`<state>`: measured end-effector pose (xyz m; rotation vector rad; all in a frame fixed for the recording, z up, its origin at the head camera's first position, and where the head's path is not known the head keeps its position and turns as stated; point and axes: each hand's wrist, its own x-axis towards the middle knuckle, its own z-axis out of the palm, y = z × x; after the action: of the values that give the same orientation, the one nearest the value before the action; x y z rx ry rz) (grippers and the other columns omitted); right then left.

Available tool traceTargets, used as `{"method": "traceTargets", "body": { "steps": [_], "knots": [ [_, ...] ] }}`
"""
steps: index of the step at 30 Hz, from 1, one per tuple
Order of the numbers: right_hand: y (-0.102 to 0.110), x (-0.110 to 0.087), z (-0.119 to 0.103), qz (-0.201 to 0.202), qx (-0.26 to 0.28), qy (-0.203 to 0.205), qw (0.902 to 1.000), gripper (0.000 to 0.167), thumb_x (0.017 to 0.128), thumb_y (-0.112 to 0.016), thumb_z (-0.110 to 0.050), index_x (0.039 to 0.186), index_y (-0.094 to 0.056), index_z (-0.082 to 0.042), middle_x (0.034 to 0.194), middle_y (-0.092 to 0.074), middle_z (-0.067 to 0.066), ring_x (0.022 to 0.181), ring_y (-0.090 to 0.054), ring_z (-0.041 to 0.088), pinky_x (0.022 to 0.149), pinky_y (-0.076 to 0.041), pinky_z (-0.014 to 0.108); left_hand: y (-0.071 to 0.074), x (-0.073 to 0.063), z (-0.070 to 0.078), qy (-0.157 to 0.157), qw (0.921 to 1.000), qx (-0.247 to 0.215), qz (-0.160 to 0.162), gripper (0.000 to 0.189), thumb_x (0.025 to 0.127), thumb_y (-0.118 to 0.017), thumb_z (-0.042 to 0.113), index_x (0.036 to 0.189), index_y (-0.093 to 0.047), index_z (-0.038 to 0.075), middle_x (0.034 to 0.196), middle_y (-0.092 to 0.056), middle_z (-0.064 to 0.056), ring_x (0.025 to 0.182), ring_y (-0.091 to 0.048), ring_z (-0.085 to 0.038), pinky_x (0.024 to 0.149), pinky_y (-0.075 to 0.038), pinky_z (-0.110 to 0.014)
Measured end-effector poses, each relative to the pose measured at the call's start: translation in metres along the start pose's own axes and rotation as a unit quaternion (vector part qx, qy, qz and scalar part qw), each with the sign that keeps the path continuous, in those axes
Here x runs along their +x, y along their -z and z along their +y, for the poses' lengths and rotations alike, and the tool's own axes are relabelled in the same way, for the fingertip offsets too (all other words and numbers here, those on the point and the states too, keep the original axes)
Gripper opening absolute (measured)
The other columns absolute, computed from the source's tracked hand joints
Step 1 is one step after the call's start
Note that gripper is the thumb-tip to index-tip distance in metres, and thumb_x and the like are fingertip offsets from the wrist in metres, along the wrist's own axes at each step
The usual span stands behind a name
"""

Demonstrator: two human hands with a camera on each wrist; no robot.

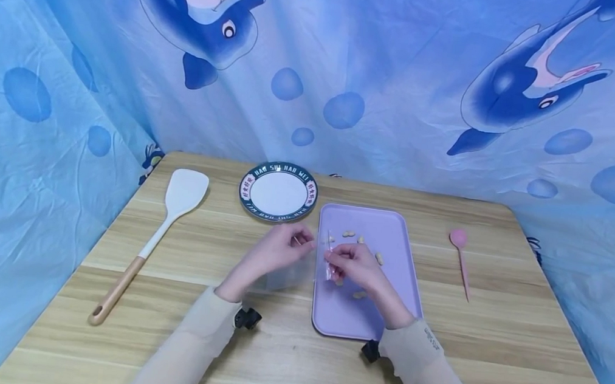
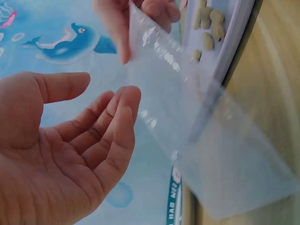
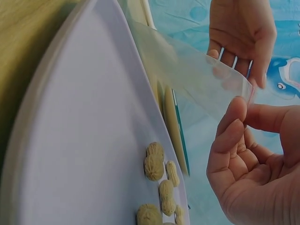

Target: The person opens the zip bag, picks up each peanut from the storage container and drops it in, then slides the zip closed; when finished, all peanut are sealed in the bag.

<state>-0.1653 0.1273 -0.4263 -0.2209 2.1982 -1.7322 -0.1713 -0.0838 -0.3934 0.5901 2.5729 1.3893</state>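
A clear plastic zip bag (image 2: 234,159) hangs from my right hand (image 1: 358,266), which pinches one corner of its zip edge between thumb and fingers. In the right wrist view the bag (image 3: 187,65) slopes away toward my left hand. My left hand (image 1: 280,247) is beside the bag with its fingers loosely bent. The left wrist view shows a gap between its thumb and fingers, with nothing held. Below my right hand lies a purple tray (image 1: 348,320) with several peanuts in shells (image 3: 154,161) scattered on it.
A round plate (image 1: 278,192) with a dark green patterned rim lies behind my left hand. To the left is a white spatula (image 1: 185,192) with a wooden handle. A small pink spoon (image 1: 458,238) lies right of the tray. A blue dolphin-print curtain (image 1: 385,52) surrounds the wooden table (image 1: 280,372).
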Motion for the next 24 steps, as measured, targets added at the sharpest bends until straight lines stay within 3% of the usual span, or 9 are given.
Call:
{"method": "traceTargets", "body": {
  "steps": [5, 8, 17, 24],
  "knots": [
    [-0.003, -0.001, -0.001, 0.006, 0.002, 0.011, 0.9999, 0.027, 0.098, -0.064, -0.015, 0.092, -0.063, 0.011, 0.061, -0.059, 0.0, 0.054, -0.056, 0.012, 0.052, -0.047, 0.023, -0.006, 0.0, -0.002, 0.052, 0.9977, -0.013, -0.041, 0.015, 0.098, -0.062, 0.017, 0.097, -0.068, 0.003, 0.079, -0.066, -0.004, 0.072, -0.061, -0.017, 0.067, -0.053, -0.03],
    [-0.006, -0.002, -0.002, 0.012, 0.002, 0.01, 0.9999, 0.025, 0.098, -0.064, -0.017, 0.089, -0.062, 0.006, 0.061, -0.058, 0.001, 0.054, -0.055, 0.013, 0.052, -0.046, 0.024, -0.008, 0.0, -0.003, 0.067, 0.9962, -0.021, -0.052, 0.02, 0.1, -0.059, 0.018, 0.094, -0.067, 0.0, 0.073, -0.065, -0.006, 0.065, -0.061, -0.019, 0.062, -0.051, -0.031],
    [-0.012, -0.002, 0.003, 0.003, -0.005, 0.02, 0.9998, 0.015, 0.097, -0.062, -0.01, 0.086, -0.061, 0.001, 0.061, -0.057, 0.0, 0.054, -0.054, 0.011, 0.05, -0.042, 0.022, -0.015, 0.003, -0.009, 0.066, 0.9909, -0.09, -0.075, 0.032, 0.103, -0.055, 0.023, 0.087, -0.067, -0.002, 0.072, -0.066, -0.01, 0.061, -0.066, -0.018, 0.062, -0.059, -0.035],
    [-0.018, -0.002, 0.005, -0.027, -0.002, 0.03, 0.9992, 0.014, 0.095, -0.061, -0.004, 0.084, -0.059, 0.003, 0.062, -0.061, 0.002, 0.056, -0.059, 0.011, 0.054, -0.048, 0.02, -0.018, 0.002, -0.01, 0.075, 0.9881, -0.101, -0.088, 0.031, 0.103, -0.056, 0.022, 0.085, -0.068, 0.0, 0.07, -0.068, -0.008, 0.061, -0.067, -0.019, 0.068, -0.06, -0.043]
  ]
}}
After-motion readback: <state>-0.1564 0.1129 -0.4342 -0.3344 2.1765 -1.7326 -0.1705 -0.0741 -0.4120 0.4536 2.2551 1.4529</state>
